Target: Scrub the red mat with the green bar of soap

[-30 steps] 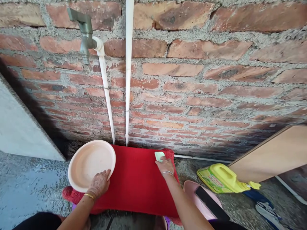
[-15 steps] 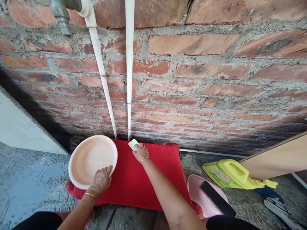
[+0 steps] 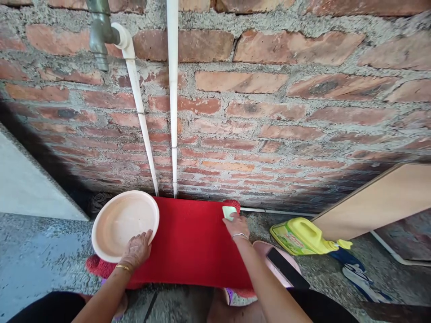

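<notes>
A red mat (image 3: 191, 242) with plush showing at its folded edges lies stretched out before me. On its left end sits a round, pale peach basin (image 3: 117, 224). The fingers of my left hand (image 3: 137, 249) are closed over the basin's near right rim. My right hand (image 3: 237, 224) is wrapped over a pale green flat block (image 3: 229, 211), pressed to the mat near its far right corner. Whether this block is a brush or a bar of soap is hard to tell, and its underside is hidden.
A brick wall (image 3: 256, 107) with white pipes (image 3: 172, 89) and a tap (image 3: 99, 42) rises behind the mat. To the right are a pink basin (image 3: 261, 251), a black phone (image 3: 286, 269), a yellow jug (image 3: 299, 235) and flip-flops (image 3: 362, 282). A board (image 3: 377, 197) leans farther right.
My right hand has slid the pale green block rightward along the mat's far edge to the right corner. My left hand stays on the basin rim. The view has shifted slightly.
</notes>
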{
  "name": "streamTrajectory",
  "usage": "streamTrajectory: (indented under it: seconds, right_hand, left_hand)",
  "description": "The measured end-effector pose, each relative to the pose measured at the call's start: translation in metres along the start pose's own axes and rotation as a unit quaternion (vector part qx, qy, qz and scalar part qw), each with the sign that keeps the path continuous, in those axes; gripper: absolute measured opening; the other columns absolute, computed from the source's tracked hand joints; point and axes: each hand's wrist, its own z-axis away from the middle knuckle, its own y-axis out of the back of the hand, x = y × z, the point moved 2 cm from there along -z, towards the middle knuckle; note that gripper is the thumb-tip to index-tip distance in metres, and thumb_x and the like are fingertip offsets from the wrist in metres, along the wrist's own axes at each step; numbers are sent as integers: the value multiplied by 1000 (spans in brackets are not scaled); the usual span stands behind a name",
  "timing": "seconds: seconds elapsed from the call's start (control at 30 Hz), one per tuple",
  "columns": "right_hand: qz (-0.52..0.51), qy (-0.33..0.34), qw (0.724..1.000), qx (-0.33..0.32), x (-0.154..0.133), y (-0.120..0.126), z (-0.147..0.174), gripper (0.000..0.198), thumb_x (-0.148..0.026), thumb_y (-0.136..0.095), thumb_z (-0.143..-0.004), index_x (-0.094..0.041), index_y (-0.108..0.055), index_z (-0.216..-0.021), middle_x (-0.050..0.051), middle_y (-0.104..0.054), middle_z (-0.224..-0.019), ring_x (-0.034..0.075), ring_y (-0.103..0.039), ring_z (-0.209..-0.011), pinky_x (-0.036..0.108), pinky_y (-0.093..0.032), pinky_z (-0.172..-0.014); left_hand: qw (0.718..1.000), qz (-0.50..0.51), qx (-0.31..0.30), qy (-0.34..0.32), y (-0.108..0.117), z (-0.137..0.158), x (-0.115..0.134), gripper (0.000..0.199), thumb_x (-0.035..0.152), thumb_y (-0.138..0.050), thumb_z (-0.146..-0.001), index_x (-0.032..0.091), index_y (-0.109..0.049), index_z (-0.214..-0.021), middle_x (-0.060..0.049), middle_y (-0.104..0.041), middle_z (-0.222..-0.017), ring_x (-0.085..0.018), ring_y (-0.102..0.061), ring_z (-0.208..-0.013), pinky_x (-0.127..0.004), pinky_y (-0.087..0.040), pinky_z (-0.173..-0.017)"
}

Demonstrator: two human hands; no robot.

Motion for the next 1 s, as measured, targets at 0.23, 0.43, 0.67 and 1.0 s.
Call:
streamTrajectory:
  seconds: [0.23,0.43,0.67,1.0]
  right_hand:
    - [-15,178,984,-24,-81,-43,39,32,-40,-57,-93,-16,-62,-114,7,-61,-117,18,-61,-99,39,-52,-87]
    - [1,200,979,-37,-84,-45,43,34,-40,-56,-94,-20,-58,-122,8,-58,-125,20,-59,-105,41,-52,-89]
    - [28,82,996,-26,-20,-18,32,34,-37,-62,-85,-23,-61,-117,10,-55,-121,23,-60,-107,35,-46,-92]
    - [-33,-19,999,10,25,-13,43,36,-42,-55,-85,-23,-59,-116,11,-56,-117,22,-62,-100,34,-45,-90]
  left_hand:
    - [1000,-14,-11,4,5,1,1,49,20,-41,-91,15,-44,-140,-15,-63,-124,-23,-62,-112,-36,-45,-97]
    - [1000,-12,-22,8,10,3,2,50,20,-41,-91,17,-43,-140,-14,-63,-125,-23,-62,-113,-36,-44,-98]
    - [1000,5,0,-2,6,3,1,49,21,-42,-89,18,-44,-138,-15,-64,-122,-23,-63,-110,-37,-45,-96]
    - [1000,-5,-7,6,12,7,3,49,21,-40,-90,15,-44,-138,-15,-64,-123,-24,-63,-109,-37,-46,-95]
